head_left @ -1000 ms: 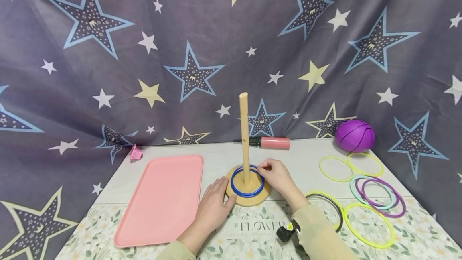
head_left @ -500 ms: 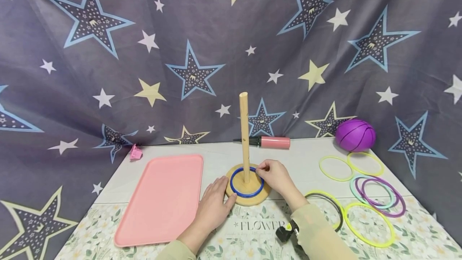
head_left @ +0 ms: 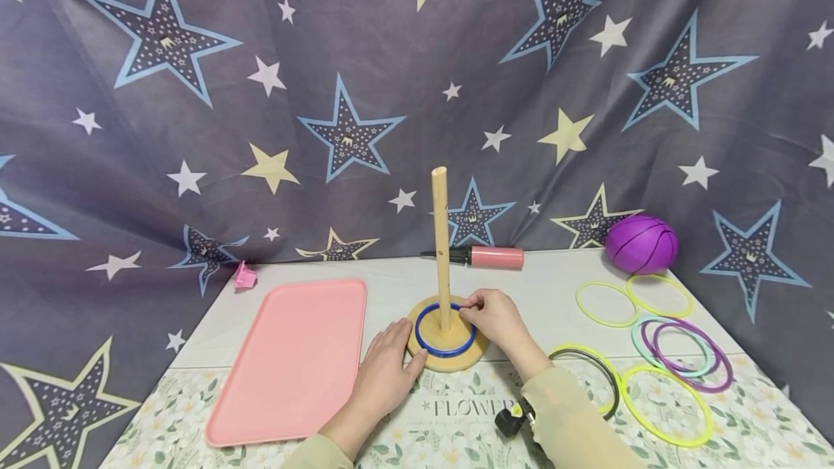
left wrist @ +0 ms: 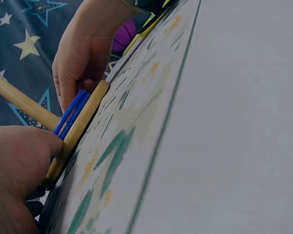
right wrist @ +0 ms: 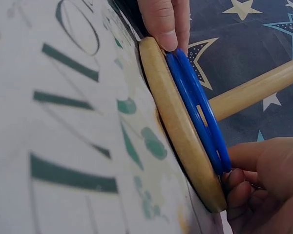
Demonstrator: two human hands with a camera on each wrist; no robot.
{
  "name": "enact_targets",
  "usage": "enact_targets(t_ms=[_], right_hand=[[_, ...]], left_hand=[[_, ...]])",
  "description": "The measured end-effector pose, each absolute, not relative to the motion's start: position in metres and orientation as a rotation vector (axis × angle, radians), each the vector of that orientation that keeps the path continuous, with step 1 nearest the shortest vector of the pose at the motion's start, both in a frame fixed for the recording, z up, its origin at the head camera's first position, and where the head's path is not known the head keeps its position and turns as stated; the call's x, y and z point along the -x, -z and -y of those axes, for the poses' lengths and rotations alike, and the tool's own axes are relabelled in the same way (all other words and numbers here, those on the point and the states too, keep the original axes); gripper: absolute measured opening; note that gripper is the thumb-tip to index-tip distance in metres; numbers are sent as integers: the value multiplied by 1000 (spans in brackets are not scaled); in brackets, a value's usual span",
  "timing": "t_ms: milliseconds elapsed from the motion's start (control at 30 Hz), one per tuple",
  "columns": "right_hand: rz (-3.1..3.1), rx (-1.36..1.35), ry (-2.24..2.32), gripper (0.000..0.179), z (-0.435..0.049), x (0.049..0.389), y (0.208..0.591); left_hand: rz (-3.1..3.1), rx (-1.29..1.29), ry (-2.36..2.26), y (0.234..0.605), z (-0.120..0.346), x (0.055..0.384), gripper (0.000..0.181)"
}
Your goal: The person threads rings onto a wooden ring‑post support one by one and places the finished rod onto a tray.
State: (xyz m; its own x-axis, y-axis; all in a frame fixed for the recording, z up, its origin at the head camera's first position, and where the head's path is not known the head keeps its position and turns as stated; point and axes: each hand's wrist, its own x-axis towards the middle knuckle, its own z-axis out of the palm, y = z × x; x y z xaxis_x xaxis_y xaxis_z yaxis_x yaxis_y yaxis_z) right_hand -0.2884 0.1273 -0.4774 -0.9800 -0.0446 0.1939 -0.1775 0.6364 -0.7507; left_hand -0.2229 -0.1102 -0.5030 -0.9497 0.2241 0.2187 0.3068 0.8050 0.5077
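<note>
Two blue rings (right wrist: 188, 105) lie one on the other around the foot of the wooden peg (head_left: 441, 237), just above its round base (head_left: 449, 363). Between the two rings a narrow gap is visible in the right wrist view, and the lower one seems to touch the wood. The right hand (head_left: 498, 320) pinches the rings with thumb and forefinger at their far right edge; whether both rings or only one is between these fingertips, I cannot tell. From this pinch the rings extend to the left and toward the near side, and the peg stands to the left of the fingertips. The left hand (head_left: 386, 364) is at the near left side, with its fingers rather straight and close together along the left edge of the base, and its thumb tip touches the rings at their near left part. So neither hand is nearer to the rings, because both touch them, from almost opposite sides. A ring has no long axis; the rings lie nearly flat, and the peg, which passes through their openings, gives the upright direction, rising well above both hands. To the left of the left hand is a pink tray (head_left: 300, 360), and to the right of the right forearm lies a black ring (head_left: 617, 389).
</note>
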Motion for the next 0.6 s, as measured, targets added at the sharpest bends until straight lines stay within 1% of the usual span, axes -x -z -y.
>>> enact_targets(t_ms=[333,600], right_hand=[[2708,-157,-1126,12,-121,290,480],[2672,-171,-1026,11,-120,290,479]], left_hand=[[2850,412,850,504,108,222,69],[2848,418,848,504,108,222,69]])
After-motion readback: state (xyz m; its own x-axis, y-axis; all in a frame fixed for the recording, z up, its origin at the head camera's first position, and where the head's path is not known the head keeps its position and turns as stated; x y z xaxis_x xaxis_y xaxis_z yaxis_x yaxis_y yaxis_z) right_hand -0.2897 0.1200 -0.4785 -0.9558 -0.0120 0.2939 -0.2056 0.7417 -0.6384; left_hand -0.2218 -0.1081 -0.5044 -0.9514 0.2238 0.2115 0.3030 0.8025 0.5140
